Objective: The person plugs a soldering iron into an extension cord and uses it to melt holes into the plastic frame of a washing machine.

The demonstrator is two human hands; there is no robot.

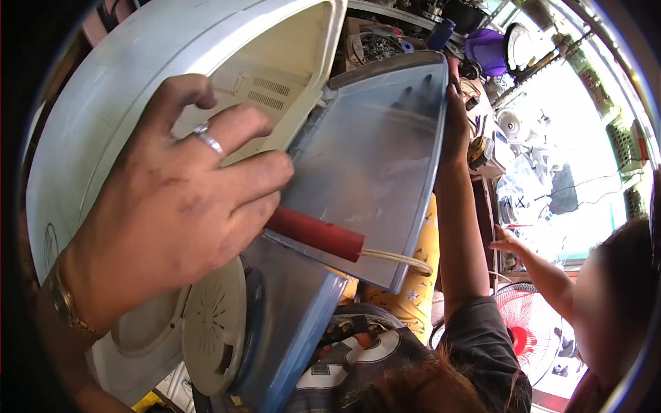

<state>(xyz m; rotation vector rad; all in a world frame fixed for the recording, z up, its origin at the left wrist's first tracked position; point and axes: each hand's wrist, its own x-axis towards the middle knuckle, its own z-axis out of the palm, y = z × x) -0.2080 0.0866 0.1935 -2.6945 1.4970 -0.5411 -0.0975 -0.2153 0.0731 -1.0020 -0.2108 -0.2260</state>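
My left hand (pixel 186 179), with a ring and a wristwatch, is closed around a red handle with a pale cord at its end, which looks like a soldering iron (pixel 317 235). Its tip is hidden behind the hand. The handle lies just over a translucent grey-blue plastic lid (pixel 372 165), held tilted. My right hand (pixel 455 127) grips the lid's far right edge, its fingers showing dimly through the plastic. Behind the left hand stands a large white appliance casing (pixel 138 62) with a cream, vented inner side. Below are a second bluish panel (pixel 296 303) and a round slotted cream disc (pixel 215 330).
Another person (pixel 620 303) at the right stretches out a hand (pixel 508 241). A red-bladed fan (pixel 520 330) stands near them. At the back is a shelf with a purple container (pixel 485 51), small metal parts (pixel 379 48) and tools. Plastic bags (pixel 520 189) lie beyond.
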